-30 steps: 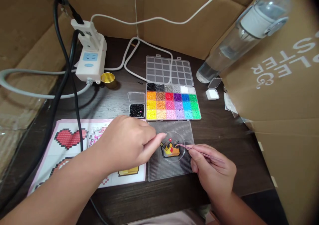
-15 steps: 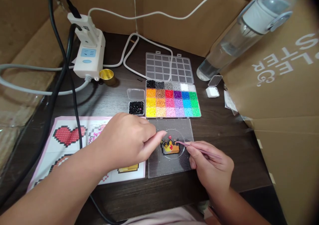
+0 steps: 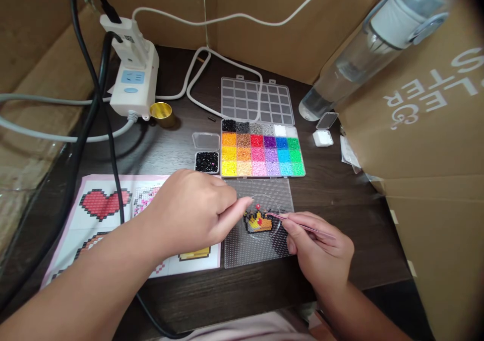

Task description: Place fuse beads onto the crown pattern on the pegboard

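Observation:
My right hand (image 3: pixel 321 248) is closed on a pair of pink tweezers (image 3: pixel 302 223). Their tips meet the right side of a crown made of fuse beads (image 3: pixel 259 222), with yellow, orange, black and red beads. The crown sits on a clear pegboard (image 3: pixel 242 255), inside a faint transparent ring. My left hand (image 3: pixel 196 210) is curled palm-down over the pattern sheet, thumb stretched to the crown's upper left. Its curled fingers are hidden underneath, so what they hold, if anything, does not show.
Behind the pegboard lies an open bead box (image 3: pixel 304 167) sorted by colour. A small case of black beads (image 3: pixel 207 162) stands beside it. The paper pattern sheet (image 3: pixel 91 180) lies left. Around are a gold cup (image 3: pixel 162 115), power strip (image 3: pixel 136 81), cables and a water bottle (image 3: pixel 348 64).
The view has shifted very slightly. Both hands and the tweezers keep nearly the same place over the crown.

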A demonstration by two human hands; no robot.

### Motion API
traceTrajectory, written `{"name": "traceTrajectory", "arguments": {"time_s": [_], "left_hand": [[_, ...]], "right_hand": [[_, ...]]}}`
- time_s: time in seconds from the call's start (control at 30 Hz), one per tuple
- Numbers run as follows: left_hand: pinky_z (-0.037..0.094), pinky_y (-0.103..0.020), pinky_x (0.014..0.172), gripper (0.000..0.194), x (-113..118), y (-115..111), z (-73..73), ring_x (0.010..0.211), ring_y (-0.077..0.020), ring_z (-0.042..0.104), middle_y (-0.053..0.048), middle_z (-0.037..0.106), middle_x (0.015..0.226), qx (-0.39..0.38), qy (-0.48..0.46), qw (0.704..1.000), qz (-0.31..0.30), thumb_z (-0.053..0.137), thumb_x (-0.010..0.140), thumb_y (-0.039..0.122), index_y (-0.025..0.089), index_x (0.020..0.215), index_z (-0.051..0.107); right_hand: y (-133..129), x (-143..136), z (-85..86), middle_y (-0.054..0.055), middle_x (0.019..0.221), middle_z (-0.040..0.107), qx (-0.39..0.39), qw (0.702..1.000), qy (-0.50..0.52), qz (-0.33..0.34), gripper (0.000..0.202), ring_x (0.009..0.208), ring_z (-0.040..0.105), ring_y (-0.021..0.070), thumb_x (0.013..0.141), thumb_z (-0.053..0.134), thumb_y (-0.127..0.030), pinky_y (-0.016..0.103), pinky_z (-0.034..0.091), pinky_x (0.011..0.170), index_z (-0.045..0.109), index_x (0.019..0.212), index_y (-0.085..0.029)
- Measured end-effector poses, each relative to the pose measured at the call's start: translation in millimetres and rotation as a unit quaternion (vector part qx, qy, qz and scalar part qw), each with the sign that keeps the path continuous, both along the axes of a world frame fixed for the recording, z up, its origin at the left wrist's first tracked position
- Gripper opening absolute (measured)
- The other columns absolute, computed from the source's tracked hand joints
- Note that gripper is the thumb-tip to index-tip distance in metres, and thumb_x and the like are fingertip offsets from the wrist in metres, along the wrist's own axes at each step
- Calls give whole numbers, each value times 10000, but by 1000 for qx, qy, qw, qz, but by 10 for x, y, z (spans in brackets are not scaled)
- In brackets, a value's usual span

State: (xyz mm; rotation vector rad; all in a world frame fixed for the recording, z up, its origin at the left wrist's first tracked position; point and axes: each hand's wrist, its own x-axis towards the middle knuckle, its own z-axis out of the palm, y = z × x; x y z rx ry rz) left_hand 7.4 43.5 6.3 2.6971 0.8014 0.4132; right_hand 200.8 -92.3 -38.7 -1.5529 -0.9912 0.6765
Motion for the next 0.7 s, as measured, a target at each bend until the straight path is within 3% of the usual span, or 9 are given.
{"name": "traceTrajectory", "arguments": {"time_s": [0.3,0.7], "left_hand": [[216,-283,483,452,13,-7,0,438,-103,315,21,363,455,18,-22,1000,-9,457,903,348,168,492,412],[210,-285,487,470,-5,3,12,439,-104,321,16,382,451,7,-13,1000,-3,436,912,363,166,486,419]], "right_hand": [[-8,-3,-23,30,827,731,8,1000,2,-6,164,398,546,60,777,697,-99,208,436,355,765,830,-239],[-15,3,12,30,754,709,-3,999,36,-12,123,381,528,59,782,698,-110,206,413,343,761,822,-208]]}}
